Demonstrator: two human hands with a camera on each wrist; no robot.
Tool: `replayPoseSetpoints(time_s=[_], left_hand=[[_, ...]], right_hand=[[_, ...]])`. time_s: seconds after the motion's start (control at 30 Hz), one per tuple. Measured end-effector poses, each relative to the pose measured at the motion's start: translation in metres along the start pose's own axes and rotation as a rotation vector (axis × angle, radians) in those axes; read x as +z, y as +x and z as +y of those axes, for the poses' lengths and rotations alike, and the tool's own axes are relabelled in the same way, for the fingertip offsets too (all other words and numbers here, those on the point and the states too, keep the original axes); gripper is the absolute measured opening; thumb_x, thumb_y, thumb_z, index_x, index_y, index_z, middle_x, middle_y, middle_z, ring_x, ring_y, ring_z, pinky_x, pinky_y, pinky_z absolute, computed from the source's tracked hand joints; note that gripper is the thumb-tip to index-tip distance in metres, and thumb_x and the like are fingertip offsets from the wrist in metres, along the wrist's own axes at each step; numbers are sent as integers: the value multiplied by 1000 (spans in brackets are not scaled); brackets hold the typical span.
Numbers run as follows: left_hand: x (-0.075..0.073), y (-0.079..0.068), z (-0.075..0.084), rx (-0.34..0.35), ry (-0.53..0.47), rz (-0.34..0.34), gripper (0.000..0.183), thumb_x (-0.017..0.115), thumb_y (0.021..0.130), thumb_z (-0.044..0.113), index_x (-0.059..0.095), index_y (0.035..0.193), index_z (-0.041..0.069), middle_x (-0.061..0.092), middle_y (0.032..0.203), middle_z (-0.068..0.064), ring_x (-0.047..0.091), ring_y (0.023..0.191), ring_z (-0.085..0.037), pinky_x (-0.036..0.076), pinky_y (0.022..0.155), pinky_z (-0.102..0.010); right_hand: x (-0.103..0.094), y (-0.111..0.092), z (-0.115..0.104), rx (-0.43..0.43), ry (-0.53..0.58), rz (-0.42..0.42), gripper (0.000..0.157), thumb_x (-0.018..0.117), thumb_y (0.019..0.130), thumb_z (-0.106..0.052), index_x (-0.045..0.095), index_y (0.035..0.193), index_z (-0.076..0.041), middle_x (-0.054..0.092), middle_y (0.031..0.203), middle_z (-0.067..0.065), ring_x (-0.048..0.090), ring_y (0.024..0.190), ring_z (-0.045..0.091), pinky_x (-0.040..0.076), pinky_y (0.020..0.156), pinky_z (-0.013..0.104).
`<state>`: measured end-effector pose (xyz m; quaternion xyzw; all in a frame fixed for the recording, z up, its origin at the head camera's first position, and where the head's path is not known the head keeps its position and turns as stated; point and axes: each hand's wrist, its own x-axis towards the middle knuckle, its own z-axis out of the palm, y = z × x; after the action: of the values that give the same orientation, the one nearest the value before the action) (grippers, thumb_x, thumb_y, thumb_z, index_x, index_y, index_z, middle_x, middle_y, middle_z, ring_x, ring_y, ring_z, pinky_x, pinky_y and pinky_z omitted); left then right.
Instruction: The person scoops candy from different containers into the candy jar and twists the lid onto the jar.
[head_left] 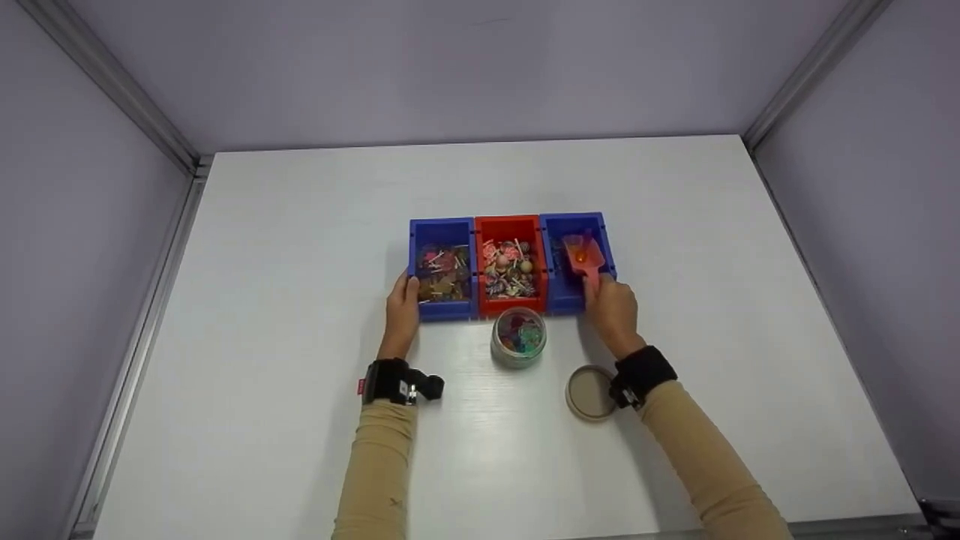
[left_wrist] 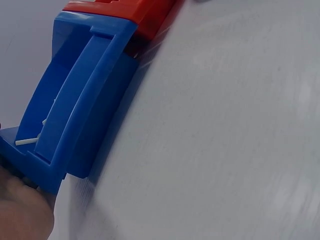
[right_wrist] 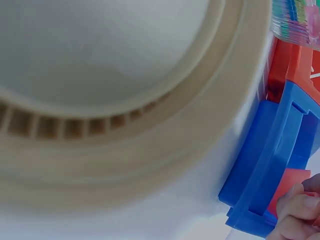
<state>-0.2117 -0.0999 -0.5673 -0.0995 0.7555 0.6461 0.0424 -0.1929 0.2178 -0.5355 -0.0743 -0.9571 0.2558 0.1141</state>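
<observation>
My right hand (head_left: 615,311) grips the handle of a pink scoop (head_left: 590,259), held in the right blue bin (head_left: 572,301). Something orange lies in the scoop's bowl. In the right wrist view, curled fingers (right_wrist: 297,212) show beside the bin's front. My left hand (head_left: 401,315) rests against the outer left side of the left blue bin (head_left: 442,311), which holds wrapped lollipops (head_left: 442,274). Part of its palm (left_wrist: 22,210) shows by the bin's corner in the left wrist view; its fingers are mostly hidden there. A clear jar (head_left: 517,358) with colourful contents stands in front of the bins.
Between the blue bins sits a red bin (head_left: 510,306) with more lollipops (head_left: 510,266); the three adjoin in a row. A beige round lid (head_left: 589,409) lies by my right wrist. The white table (head_left: 285,262) is bordered by grey walls (head_left: 480,75).
</observation>
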Motion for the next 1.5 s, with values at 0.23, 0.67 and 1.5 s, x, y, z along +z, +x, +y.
replayPoseSetpoints(time_s=[0.23, 0.67, 1.5], left_hand=[[-1, 0, 0, 10, -4, 1, 50, 34, 106, 24, 30, 150, -1, 33, 156, -21, 27, 148, -34, 24, 124, -45], [0, 0, -2, 11, -1, 18, 50, 35, 106, 24, 32, 148, -2, 36, 154, -21, 29, 148, -33, 24, 124, -43], [0, 0, -1, -10, 31, 13, 51, 34, 106, 26, 30, 150, -1, 33, 156, -20, 27, 148, -33, 23, 125, -44]], right_hand=[[-2, -3, 5, -53, 11, 40, 31, 60, 94, -19, 61, 80, 9, 65, 72, 32, 64, 68, 49, 49, 61, 59], [-11, -14, 16, -93, 96, 76, 29, 58, 96, -18, 64, 96, 10, 64, 73, 25, 59, 64, 37, 48, 59, 49], [-21, -26, 46, -312, 312, 192, 18, 64, 90, -3, 66, 102, 10, 62, 66, 15, 48, 60, 8, 36, 56, 5]])
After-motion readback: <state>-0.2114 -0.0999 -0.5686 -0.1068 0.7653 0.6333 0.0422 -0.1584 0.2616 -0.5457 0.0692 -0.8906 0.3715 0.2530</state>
